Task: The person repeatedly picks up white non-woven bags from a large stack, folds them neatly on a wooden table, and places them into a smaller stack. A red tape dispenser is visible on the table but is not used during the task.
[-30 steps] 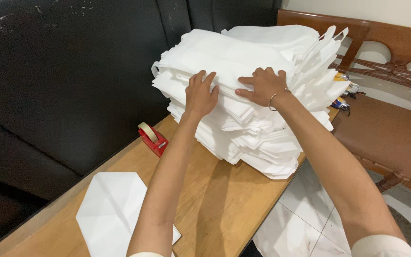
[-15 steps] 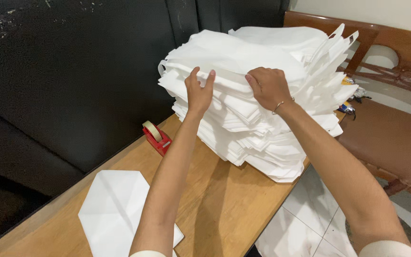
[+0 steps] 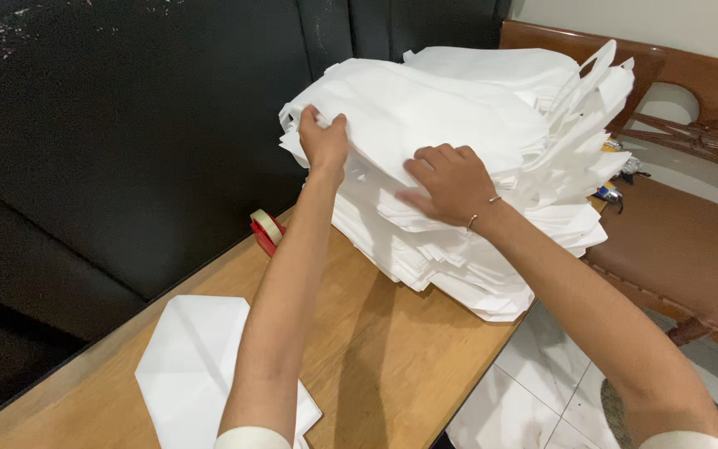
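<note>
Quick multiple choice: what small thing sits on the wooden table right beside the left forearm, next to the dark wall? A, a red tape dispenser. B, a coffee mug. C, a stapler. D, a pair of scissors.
A: a red tape dispenser with a pale roll sits on the wooden table by the dark wall, just beside the left forearm, while both hands work at the stack of white bags.

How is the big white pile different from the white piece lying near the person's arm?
The pile is tall, many sheets stacked unevenly; the single folded piece lies flat and thin. The left hand grips the pile's top edge and the right hand presses on it; no hand touches the folded piece. Both are white and rest on the wooden table.
</note>
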